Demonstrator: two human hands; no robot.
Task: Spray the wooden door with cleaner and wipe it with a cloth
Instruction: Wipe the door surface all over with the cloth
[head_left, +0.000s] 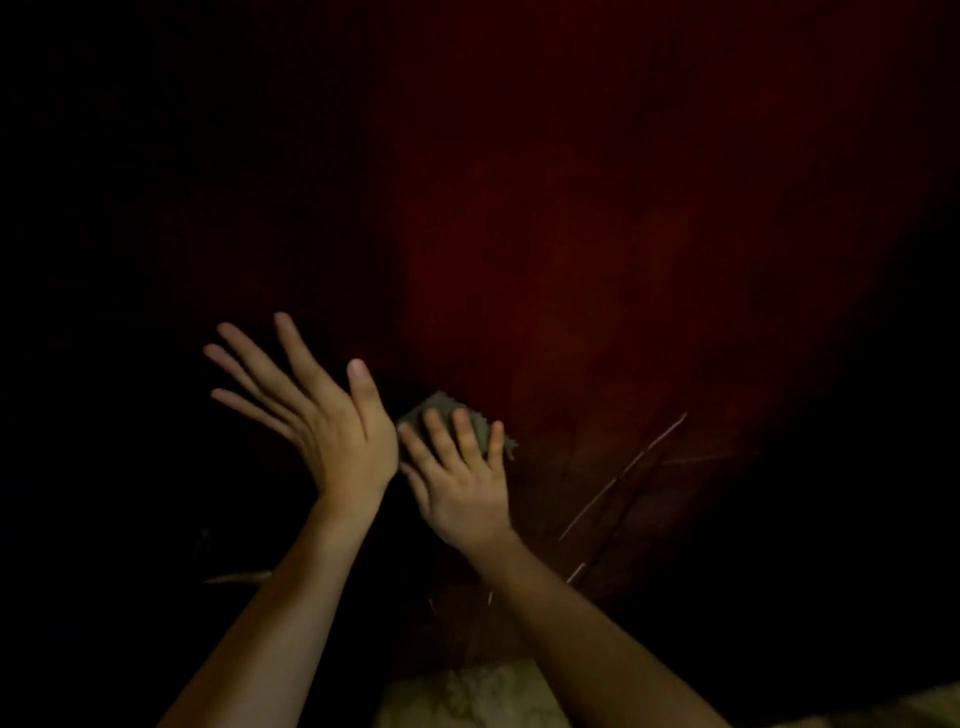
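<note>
The person is facing a dark reddish-brown wooden door (597, 249) that is filling almost the whole dim view, and the right hand (462, 483) is pressing a small grey cloth with a ragged edge (447, 410) flat against the lower middle of that door. The right hand's fingers (465, 434) are lying spread and slightly curved over the cloth, pinning it to the wood rather than clamping around it, so only the cloth's upper corner and right edge are peeking out past them. Just to the left of the cloth, the left hand (332, 426) is hovering with its fingers (249, 364) stretched apart and holding nothing; whether its palm is touching the door is too dark to tell. No spray bottle is showing anywhere, so this is looking like the wiping stage. Below and to the right of the cloth, thin pale lines (623, 467) are crossing the door, possibly scratches or splintered edges, though the gloom is hiding what they are. The risks from here seem plain: since the cloth is being held by flat pressure alone, it could be slipping out and dropping if the hand lifts mid-stroke; if those lines are raised, the ragged fabric could be snagging on them; and in light this poor, patches of the door could be getting missed.
</note>
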